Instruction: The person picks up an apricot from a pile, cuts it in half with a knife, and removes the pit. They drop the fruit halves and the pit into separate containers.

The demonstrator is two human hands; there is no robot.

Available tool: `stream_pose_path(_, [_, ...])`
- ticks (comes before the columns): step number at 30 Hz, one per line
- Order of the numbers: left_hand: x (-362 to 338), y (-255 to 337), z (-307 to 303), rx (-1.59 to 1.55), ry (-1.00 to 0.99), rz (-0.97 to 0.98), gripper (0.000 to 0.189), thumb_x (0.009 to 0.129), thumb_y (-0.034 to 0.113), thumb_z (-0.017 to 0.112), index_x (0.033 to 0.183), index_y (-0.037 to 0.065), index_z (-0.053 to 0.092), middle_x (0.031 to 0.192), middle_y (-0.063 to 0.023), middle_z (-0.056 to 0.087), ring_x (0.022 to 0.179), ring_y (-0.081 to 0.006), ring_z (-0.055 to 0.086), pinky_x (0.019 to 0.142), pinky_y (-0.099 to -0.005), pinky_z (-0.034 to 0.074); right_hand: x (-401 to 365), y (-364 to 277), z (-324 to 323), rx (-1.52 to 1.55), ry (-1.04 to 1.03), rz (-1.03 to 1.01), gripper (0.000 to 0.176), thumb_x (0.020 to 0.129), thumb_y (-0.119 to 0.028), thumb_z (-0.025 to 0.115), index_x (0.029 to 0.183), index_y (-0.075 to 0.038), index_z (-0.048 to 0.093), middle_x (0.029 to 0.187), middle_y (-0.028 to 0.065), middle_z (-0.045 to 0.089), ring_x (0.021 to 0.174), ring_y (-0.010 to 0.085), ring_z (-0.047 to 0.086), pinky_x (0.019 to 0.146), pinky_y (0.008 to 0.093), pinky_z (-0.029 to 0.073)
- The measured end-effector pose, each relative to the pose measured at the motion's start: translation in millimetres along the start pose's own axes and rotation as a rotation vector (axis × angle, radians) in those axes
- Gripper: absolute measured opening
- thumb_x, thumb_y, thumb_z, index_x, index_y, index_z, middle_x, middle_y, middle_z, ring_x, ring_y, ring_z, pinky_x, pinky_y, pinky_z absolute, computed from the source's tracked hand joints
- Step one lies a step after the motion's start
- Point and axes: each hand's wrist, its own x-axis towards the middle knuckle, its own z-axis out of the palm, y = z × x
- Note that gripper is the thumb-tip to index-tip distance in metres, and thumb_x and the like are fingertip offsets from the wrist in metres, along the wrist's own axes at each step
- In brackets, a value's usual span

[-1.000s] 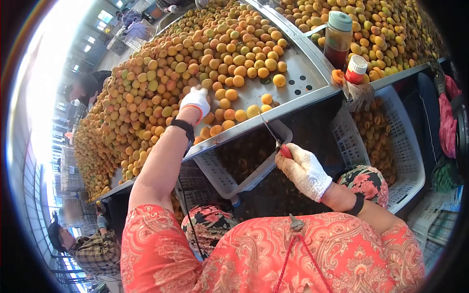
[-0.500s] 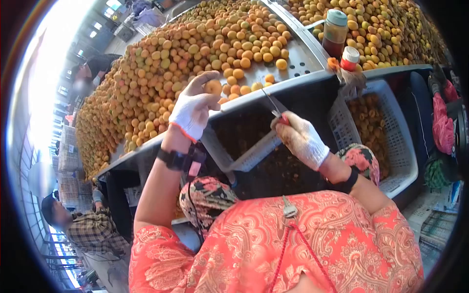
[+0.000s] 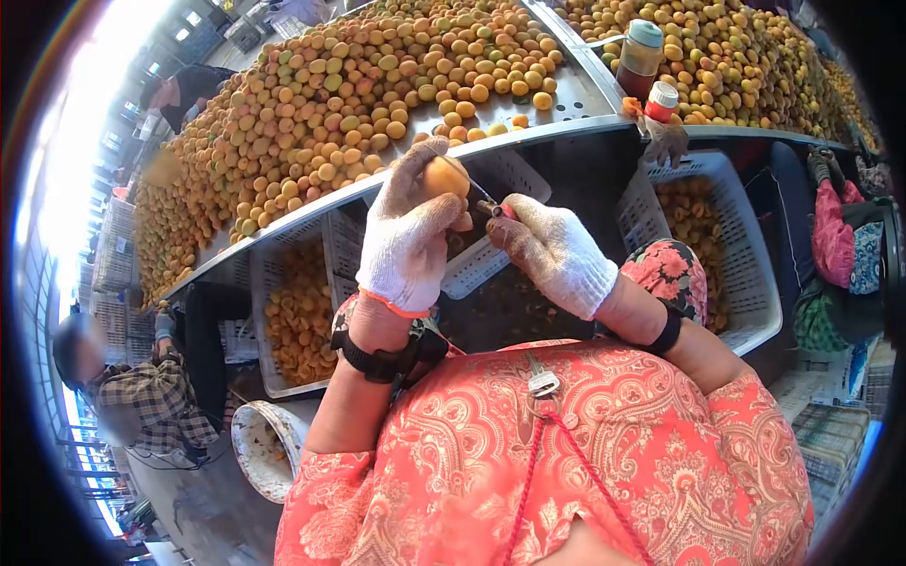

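My left hand (image 3: pixel 408 231), in a white glove with stained fingers, grips a whole yellow-orange apricot (image 3: pixel 445 177) between thumb and fingers. Close to its right, my right hand (image 3: pixel 559 250), gloved too, is closed around the red handle of a small knife (image 3: pixel 507 210). The thin blade points up and left toward the apricot, its tip right by the fruit. Both hands are raised over a pale plastic crate (image 3: pixel 483 271) below the table's edge. A heap of apricots (image 3: pixel 330 94) covers the metal table beyond them.
At right stands a blue-white crate (image 3: pixel 763 283) of apricot halves; another crate (image 3: pixel 276 385) of halves is at left. A jar of dark liquid (image 3: pixel 640 61) and a red bottle with white cap (image 3: pixel 662 99) stand on the table. A person (image 3: pixel 156 401) sits at left near a white bucket (image 3: pixel 260 453).
My left hand has drawn back from the table edge with the apricot. My right hand has shifted left with the knife, bringing the blade to the fruit. The view has tilted slightly.
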Motion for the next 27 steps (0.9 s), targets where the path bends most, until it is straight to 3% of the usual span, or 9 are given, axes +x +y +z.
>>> stream_pose_path(4, [-6, 7, 13, 0.005, 0.068, 0.052, 0.049, 0.085, 0.004, 0.067, 0.132, 0.002, 0.053, 0.114, -0.0064, 0.058, 0.096, -0.0123, 0.058, 0.075, -0.0255, 0.051, -3, -11, 1, -0.006, -0.038, 0.087, 0.029, 0.100, -0.029, 0.054, 0.099, 0.000, 0.057, 0.073, 0.0204, 0.063, 0.071, 0.0363, 0.065, 0.062, 0.0397, 0.049])
stream_pose_path(8, [-7, 2, 9, 0.020, 0.118, 0.082, 0.046, 0.086, 0.002, 0.066, 0.131, 0.001, 0.054, 0.113, -0.0062, 0.059, 0.095, -0.0118, 0.058, 0.075, -0.0244, 0.049, -4, -9, 4, -0.066, -0.019, 0.039, 0.031, 0.101, -0.030, 0.053, 0.100, 0.000, 0.057, 0.076, 0.0221, 0.064, 0.076, 0.0390, 0.066, 0.064, 0.0416, 0.049])
stream_pose_path(10, [-8, -1, 5, 0.057, 0.112, 0.102, 0.046, 0.087, 0.004, 0.066, 0.131, -0.002, 0.053, 0.114, -0.0076, 0.060, 0.097, -0.0147, 0.058, 0.078, -0.0279, 0.049, -4, -12, 5, -0.127, -0.032, 0.075, 0.032, 0.101, -0.031, 0.052, 0.101, 0.000, 0.056, 0.077, 0.0230, 0.064, 0.079, 0.0400, 0.066, 0.065, 0.0427, 0.049])
stream_pose_path(17, [-10, 1, 18, 0.118, 0.200, 0.156, 0.045, 0.082, -0.003, 0.062, 0.127, -0.001, 0.056, 0.114, -0.0076, 0.059, 0.095, -0.0127, 0.058, 0.079, -0.0252, 0.048, -6, -8, 13, -0.099, -0.022, 0.065, 0.033, 0.102, -0.031, 0.052, 0.100, 0.001, 0.055, 0.077, 0.0233, 0.063, 0.078, 0.0406, 0.065, 0.064, 0.0431, 0.048])
stream_pose_path(23, [-10, -5, 17, 0.117, 0.220, 0.178, 0.048, 0.081, -0.007, 0.057, 0.128, -0.001, 0.055, 0.127, -0.0095, 0.054, 0.106, -0.0161, 0.057, 0.090, -0.0283, 0.049, -8, -4, 16, -0.041, -0.056, 0.092, 0.036, 0.102, -0.034, 0.052, 0.099, 0.002, 0.055, 0.075, 0.0211, 0.063, 0.072, 0.0371, 0.065, 0.063, 0.0419, 0.048])
stream_pose_path(27, [-9, -8, 16, 0.302, 0.245, 0.265, 0.055, 0.081, -0.010, 0.057, 0.135, -0.001, 0.050, 0.131, -0.0107, 0.052, 0.112, -0.0187, 0.056, 0.094, -0.0300, 0.049, -8, -1, 17, 0.010, -0.079, 0.112, 0.038, 0.102, -0.035, 0.051, 0.099, 0.002, 0.057, 0.077, 0.0205, 0.063, 0.074, 0.0342, 0.065, 0.065, 0.0398, 0.048])
